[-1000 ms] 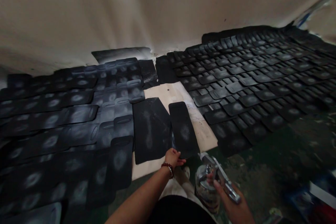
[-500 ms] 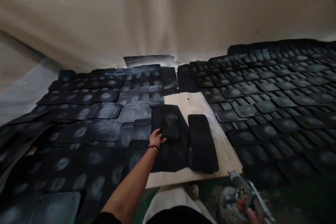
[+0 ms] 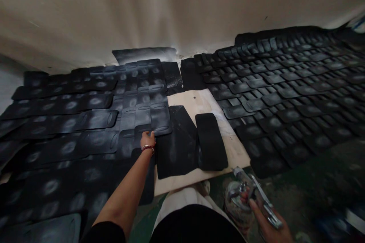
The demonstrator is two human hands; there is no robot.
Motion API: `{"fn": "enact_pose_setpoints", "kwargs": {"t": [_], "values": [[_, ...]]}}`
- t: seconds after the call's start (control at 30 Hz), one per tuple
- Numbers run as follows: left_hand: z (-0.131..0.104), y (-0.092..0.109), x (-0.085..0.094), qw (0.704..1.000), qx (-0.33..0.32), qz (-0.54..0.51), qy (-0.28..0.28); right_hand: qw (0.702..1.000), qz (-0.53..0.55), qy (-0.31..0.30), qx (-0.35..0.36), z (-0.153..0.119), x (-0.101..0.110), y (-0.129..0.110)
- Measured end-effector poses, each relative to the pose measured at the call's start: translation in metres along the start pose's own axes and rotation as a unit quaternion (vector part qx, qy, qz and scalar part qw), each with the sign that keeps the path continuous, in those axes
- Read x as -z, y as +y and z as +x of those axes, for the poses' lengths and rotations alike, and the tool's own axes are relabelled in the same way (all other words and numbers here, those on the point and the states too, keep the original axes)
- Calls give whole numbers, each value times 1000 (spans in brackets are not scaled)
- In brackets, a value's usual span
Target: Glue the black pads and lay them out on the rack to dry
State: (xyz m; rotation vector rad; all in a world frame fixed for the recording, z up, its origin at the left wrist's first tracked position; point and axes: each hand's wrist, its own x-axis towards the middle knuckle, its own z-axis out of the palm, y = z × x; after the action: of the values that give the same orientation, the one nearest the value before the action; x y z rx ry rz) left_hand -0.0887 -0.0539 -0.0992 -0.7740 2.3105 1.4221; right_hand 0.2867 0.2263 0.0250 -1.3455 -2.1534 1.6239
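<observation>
My left hand (image 3: 147,140), with a bracelet at the wrist, pinches the lower left corner of a thin dark panel (image 3: 161,119). That panel lies over the edge of the overlapping rows on the left, and its grey face has an oval mark. My right hand (image 3: 264,216) is wrapped round the handle of a metal spray gun (image 3: 258,193) with a cup below it, its nozzle towards the board. On the pale wooden board (image 3: 236,148) lie a larger black sheet (image 3: 178,144) and a stack of black rounded panels (image 3: 211,142).
Overlapping dark panels with whitish spots spread out at left (image 3: 71,104) and right (image 3: 273,98). Behind them hangs a beige sheet or wall (image 3: 142,11). The green floor (image 3: 299,190) shows at lower right.
My left hand has carried the thin panel from the black sheet to the rows on the left. The view has shifted slightly, and my right hand still holds the spray gun.
</observation>
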Motion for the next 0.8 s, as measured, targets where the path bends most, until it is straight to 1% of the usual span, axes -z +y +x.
{"fn": "enact_pose_setpoints", "kwargs": {"t": [0.03, 0.07, 0.1, 0.2, 0.23, 0.27, 0.33, 0.37, 0.4, 0.43, 0.5, 0.57, 0.6, 0.73, 0.8], "values": [[-16, -6, -10, 999, -26, 41, -21, 1000, 12, -1, -13, -2, 1, 0], [-35, -14, -24, 995, -46, 74, -55, 999, 25, 1, -22, -4, 2, 1], [-57, -23, -40, 988, -56, 98, -104, 999, 38, 3, -29, -5, 3, 1], [-130, -51, -96, 961, -44, 127, -244, 996, 77, -10, -34, -8, 4, 3], [-150, -59, -113, 954, -64, 144, -256, 996, 84, -19, -29, -9, 4, 4], [-167, -64, -127, 949, -92, 163, -255, 995, 90, -29, -23, -10, 5, 5], [-187, -69, -147, 946, -145, 194, -216, 994, 101, -39, -14, -12, 6, 6], [-191, -68, -154, 946, -158, 202, -199, 993, 108, -38, -11, -13, 7, 7], [-192, -67, -158, 949, -151, 201, -192, 993, 114, -37, -9, -13, 7, 8], [-192, -65, -160, 954, -122, 188, -197, 992, 119, -36, -7, -13, 7, 9], [-192, -62, -162, 965, -40, 138, -221, 992, 120, -29, -11, -13, 9, 11], [-194, -60, -162, 967, 32, 87, -236, 993, 114, -17, -21, -13, 13, 14], [-196, -60, -162, 967, 54, 66, -238, 993, 112, -10, -27, -14, 16, 15], [-207, -62, -159, 962, 96, 10, -254, 993, 107, -16, -42, -18, 26, 21], [-210, -62, -156, 959, 109, -11, -262, 994, 102, -18, -45, -18, 28, 22]]}}
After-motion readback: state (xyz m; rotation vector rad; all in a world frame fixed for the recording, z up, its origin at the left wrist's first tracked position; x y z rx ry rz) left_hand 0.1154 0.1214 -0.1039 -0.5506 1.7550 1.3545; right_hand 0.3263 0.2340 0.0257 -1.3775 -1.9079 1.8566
